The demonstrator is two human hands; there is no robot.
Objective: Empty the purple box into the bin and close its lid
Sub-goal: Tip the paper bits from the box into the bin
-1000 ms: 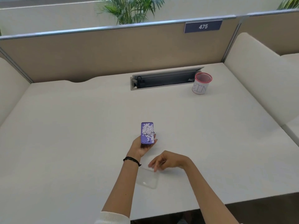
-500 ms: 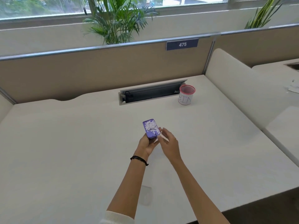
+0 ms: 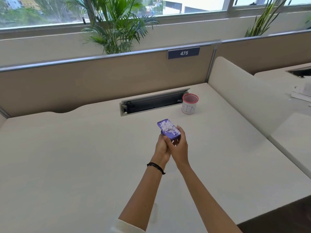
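Observation:
The purple box is a small open tray full of white paper bits, held tilted above the middle of the desk. My left hand grips its near end from below. My right hand wraps its right side, fingers along the edge. The bin, a white cup with a red rim and "BIN" written on it, stands farther back and to the right, apart from the box. The clear lid lies flat on the desk near my left forearm, faint and partly hidden by it.
A long cable slot is sunk in the desk just left of the bin. A beige partition closes the back, a padded divider the right side. Papers lie on the neighbouring desk.
My right hand left the lid on the desk and came up to grip the box beside my left hand. Both hands carried the box forward and right, closer to the bin.

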